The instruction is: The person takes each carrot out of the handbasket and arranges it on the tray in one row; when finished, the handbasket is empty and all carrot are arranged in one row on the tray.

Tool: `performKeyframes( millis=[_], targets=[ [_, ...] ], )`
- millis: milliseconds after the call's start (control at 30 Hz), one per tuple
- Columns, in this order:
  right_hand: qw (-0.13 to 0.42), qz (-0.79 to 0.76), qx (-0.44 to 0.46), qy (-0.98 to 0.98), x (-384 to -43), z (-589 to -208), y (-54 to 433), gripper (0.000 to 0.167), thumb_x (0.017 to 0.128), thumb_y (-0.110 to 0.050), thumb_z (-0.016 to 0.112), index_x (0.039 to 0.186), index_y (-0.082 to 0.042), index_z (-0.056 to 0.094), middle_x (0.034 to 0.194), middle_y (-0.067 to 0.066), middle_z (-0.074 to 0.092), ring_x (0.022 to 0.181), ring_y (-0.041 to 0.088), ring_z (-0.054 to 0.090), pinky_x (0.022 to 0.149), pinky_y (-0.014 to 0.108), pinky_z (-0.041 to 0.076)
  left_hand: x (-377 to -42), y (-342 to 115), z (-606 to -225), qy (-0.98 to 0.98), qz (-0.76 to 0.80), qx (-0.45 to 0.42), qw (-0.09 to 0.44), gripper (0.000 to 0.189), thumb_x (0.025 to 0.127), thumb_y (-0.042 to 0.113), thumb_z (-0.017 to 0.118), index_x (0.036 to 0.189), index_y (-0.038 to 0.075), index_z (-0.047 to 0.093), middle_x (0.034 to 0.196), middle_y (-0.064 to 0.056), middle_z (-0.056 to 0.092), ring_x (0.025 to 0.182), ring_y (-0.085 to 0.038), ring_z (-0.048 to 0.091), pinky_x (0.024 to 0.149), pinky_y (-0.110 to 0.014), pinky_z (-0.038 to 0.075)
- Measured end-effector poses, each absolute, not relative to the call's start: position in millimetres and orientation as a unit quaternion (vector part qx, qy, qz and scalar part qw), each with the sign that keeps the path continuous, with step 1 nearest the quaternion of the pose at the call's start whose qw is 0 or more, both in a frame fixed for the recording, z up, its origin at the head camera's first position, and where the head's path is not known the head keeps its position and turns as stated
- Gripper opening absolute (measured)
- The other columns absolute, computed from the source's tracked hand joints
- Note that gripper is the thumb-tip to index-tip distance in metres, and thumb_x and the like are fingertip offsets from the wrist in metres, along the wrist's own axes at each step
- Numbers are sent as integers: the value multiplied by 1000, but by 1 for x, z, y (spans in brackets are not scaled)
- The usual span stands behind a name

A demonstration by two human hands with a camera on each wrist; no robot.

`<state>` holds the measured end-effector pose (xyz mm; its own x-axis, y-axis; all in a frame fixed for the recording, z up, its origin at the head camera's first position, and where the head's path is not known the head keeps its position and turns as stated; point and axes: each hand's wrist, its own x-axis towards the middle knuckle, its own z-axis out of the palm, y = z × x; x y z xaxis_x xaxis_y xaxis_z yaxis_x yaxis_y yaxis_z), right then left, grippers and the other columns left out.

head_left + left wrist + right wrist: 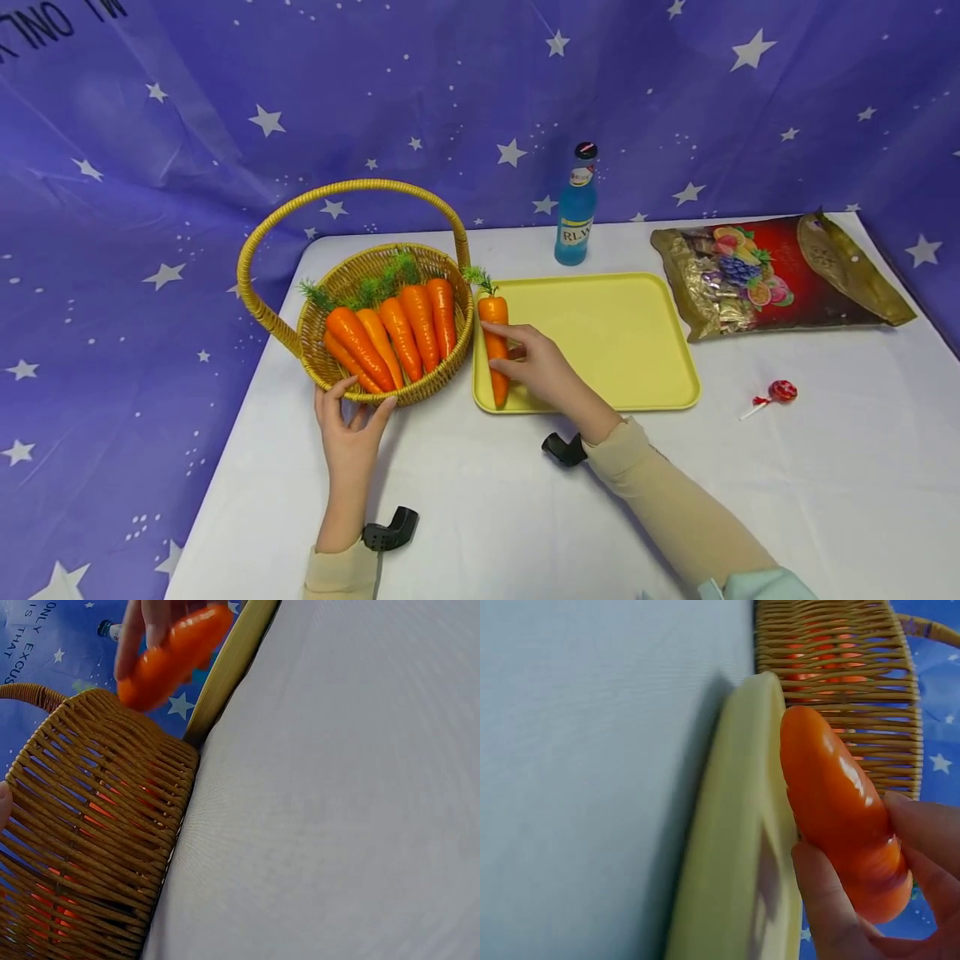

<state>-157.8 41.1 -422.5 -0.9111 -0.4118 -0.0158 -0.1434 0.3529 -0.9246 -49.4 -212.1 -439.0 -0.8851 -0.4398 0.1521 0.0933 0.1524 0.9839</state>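
Closest in, a tan sleeve (675, 500) slants up from the bottom edge, and behind everything spreads the starry backdrop (405, 92)! Next in size comes the white table (465, 533), and on it the wicker basket (435, 386), other carrots (402, 337) bunched inside. The left hand (348, 429) has its near rim, finger over the top and thumb outside, a light hold. Right beside it sits the yellow tray (600, 350), then the red-and-gold bag (780, 275) and the blue bottle (576, 212) beyond.

And here's the star: one carrot (832, 787), raised over the tray's left end, just beside the basket! The right hand (538, 367) pinches it between thumb and fingers, leafy top pointing away, tip toward the person. That glossy skin looks like plastic, so I'd call it light, stiff and hard to bruise, though a touch slippery. Best grip? Around the thick upper body, clear of the wispy greens; the taper could slide out. Smallest of all, a lollipop (782, 392) lies off to the right.
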Motion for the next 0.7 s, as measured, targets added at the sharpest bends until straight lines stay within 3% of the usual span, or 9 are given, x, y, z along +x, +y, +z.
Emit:
performKeyframes(
  millis=[200, 400, 700],
  targets=[
    [136, -496, -159, 843, -164, -434, 31, 54, 88, -12, 72, 138, -23, 55, 116, 13, 55, 87, 22, 61, 68, 28, 54, -52, -216, -454, -731, -639, 121, 209, 56, 80, 3, 78, 128, -1, 48, 158, -3, 2, 142, -28, 20, 95, -17, 42],
    [117, -426, -165, 882, -166, -433, 22, 50, 89, -19, 71, 137, -22, 57, 114, 15, 58, 77, 18, 58, 62, 26, 50, -52, -216, -453, -730, -640, 120, 210, 57, 81, 3, 78, 128, -1, 47, 158, -3, 3, 142, -28, 21, 97, -20, 42],
    [91, -335, -172, 922, -163, -427, 12, 49, 90, -29, 70, 136, -21, 58, 111, 15, 61, 92, 25, 58, 71, 34, 50, -52, -216, -445, -731, -638, 125, 205, 56, 81, 1, 77, 128, -4, 47, 158, -10, 2, 141, -33, 22, 96, -20, 43]
  ],
)
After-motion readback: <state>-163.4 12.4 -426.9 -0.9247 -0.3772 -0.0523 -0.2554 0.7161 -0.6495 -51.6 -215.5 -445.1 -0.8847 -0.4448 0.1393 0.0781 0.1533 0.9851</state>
